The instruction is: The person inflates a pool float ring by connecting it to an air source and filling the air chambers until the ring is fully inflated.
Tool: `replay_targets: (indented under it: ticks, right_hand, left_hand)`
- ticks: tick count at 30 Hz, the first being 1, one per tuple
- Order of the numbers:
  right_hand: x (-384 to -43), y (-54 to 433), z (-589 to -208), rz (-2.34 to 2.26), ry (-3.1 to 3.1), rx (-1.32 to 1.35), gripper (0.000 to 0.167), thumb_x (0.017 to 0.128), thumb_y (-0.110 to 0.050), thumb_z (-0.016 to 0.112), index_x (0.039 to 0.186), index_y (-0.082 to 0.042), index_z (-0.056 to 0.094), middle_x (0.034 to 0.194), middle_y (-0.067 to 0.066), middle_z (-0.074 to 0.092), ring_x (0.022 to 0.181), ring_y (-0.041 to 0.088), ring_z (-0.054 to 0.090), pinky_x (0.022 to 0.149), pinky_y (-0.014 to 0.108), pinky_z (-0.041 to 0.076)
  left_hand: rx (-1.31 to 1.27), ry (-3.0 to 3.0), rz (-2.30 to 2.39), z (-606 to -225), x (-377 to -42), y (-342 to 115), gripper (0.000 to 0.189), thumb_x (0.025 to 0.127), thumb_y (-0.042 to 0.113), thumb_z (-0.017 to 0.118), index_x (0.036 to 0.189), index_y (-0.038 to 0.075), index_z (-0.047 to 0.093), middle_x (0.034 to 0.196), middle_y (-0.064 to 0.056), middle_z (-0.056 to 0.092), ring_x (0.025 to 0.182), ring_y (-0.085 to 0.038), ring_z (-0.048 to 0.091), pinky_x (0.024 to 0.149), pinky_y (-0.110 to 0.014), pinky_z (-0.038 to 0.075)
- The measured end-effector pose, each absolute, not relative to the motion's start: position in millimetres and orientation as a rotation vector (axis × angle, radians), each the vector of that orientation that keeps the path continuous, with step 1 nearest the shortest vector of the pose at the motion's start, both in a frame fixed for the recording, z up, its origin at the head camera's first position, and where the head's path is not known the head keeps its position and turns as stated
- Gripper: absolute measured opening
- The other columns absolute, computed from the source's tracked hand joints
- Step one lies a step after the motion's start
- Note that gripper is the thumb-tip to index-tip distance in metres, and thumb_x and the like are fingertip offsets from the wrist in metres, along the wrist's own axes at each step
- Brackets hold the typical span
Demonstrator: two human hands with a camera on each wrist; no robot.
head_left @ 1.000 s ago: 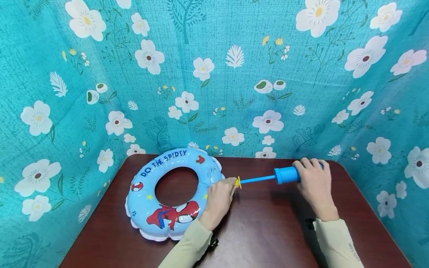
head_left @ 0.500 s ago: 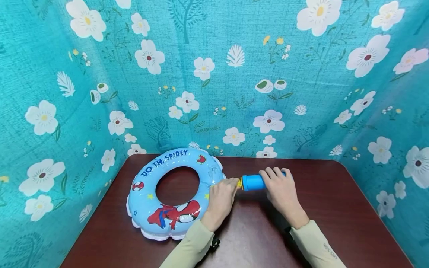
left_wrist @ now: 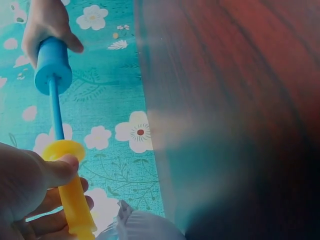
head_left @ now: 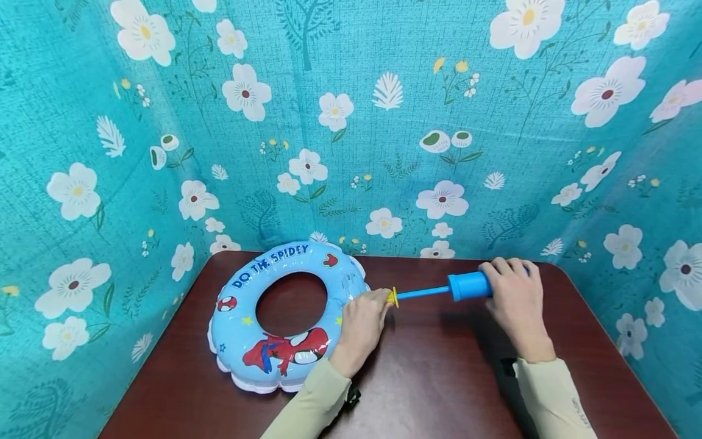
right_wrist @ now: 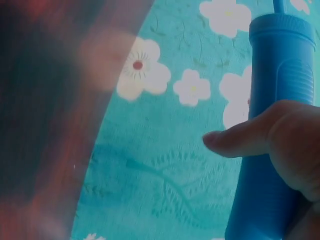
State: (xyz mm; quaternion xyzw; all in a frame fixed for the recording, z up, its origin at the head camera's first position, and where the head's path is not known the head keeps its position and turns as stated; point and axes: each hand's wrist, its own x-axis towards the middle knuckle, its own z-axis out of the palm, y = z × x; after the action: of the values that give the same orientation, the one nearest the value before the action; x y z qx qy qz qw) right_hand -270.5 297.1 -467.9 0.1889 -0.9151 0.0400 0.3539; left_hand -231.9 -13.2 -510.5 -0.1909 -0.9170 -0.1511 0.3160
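Note:
A hand pump joins my two hands: a blue barrel [head_left: 466,286], a thin blue rod [head_left: 422,292] drawn out of it, and a yellow end piece [left_wrist: 75,200] with a round flange. My right hand [head_left: 515,305] grips the barrel, its thumb lying across it in the right wrist view. My left hand [head_left: 359,332] pinches the yellow piece between thumb and fingers, close to the right side of an inflated light-blue swim ring [head_left: 227,335]. The ring bears a red cartoon figure and lettering. Whether the yellow tip enters the ring's valve is hidden behind my left hand.
The dark red-brown table [head_left: 433,378] carries the ring on its left half. A teal flowered cloth [head_left: 362,152] stands behind the table and along both sides.
My right hand pushed the barrel left until it met the yellow piece, then drew it back right, baring the rod again. My left hand and the swim ring have stayed nearly still.

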Motion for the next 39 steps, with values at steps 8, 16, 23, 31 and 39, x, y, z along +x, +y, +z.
replay_targets:
  ticks: [8, 16, 23, 31, 39]
  right_hand:
    - [-263.2, 242.0, -486.0, 0.007, -2.338, 0.615, 0.049, 0.066, 0.002, 0.087, 0.111, -0.003, 0.067, 0.103, 0.018, 0.067, 0.097, 0.043, 0.062, 0.089, 0.065, 0.047]
    - [-259.3, 226.7, -493.9, 0.005, -2.380, 0.683, 0.056, 0.069, -0.001, 0.092, 0.121, -0.006, 0.071, 0.108, 0.016, 0.072, 0.099, 0.039, 0.064, 0.090, 0.060, 0.049]
    - [-267.8, 271.4, -475.7, 0.117, -2.359, 0.575, 0.061, 0.056, 0.004, 0.093, 0.112, -0.005, 0.071, 0.105, 0.019, 0.072, 0.101, 0.043, 0.062, 0.093, 0.062, 0.045]
    - [-267.0, 267.8, -474.5, 0.068, -2.376, 0.522, 0.063, 0.055, 0.001, 0.096, 0.111, -0.005, 0.068, 0.107, 0.020, 0.070, 0.103, 0.045, 0.060, 0.096, 0.066, 0.043]
    - [-257.7, 219.7, -493.0, -0.012, -2.355, 0.666, 0.045, 0.073, 0.004, 0.083, 0.115, -0.004, 0.070, 0.104, 0.016, 0.069, 0.095, 0.041, 0.063, 0.087, 0.060, 0.048]
  left_hand:
    - [-0.513, -2.388, -0.317, -511.9, -229.7, -9.2, 0.010, 0.102, 0.027, 0.074, 0.099, 0.017, 0.073, 0.081, 0.008, 0.069, 0.076, -0.015, 0.070, 0.054, -0.031, 0.056]
    - [-0.509, -2.412, -0.350, -512.1, -229.4, -6.2, 0.009, 0.102, 0.025, 0.075, 0.098, 0.017, 0.073, 0.080, 0.006, 0.068, 0.076, -0.015, 0.070, 0.055, -0.031, 0.056]
    - [-0.470, -2.413, -0.391, -509.3, -228.8, -8.7, 0.010, 0.100, 0.023, 0.078, 0.107, 0.016, 0.077, 0.088, 0.006, 0.073, 0.080, -0.016, 0.072, 0.058, -0.033, 0.059]
    - [-0.466, -2.422, -0.383, -510.6, -228.7, -11.3, 0.011, 0.101, 0.023, 0.076, 0.109, 0.016, 0.078, 0.092, 0.007, 0.075, 0.084, -0.015, 0.073, 0.061, -0.033, 0.060]
    - [-0.496, -2.412, -0.387, -510.2, -227.3, -9.5, 0.012, 0.099, 0.024, 0.078, 0.109, 0.016, 0.078, 0.091, 0.007, 0.075, 0.083, -0.015, 0.073, 0.060, -0.031, 0.060]
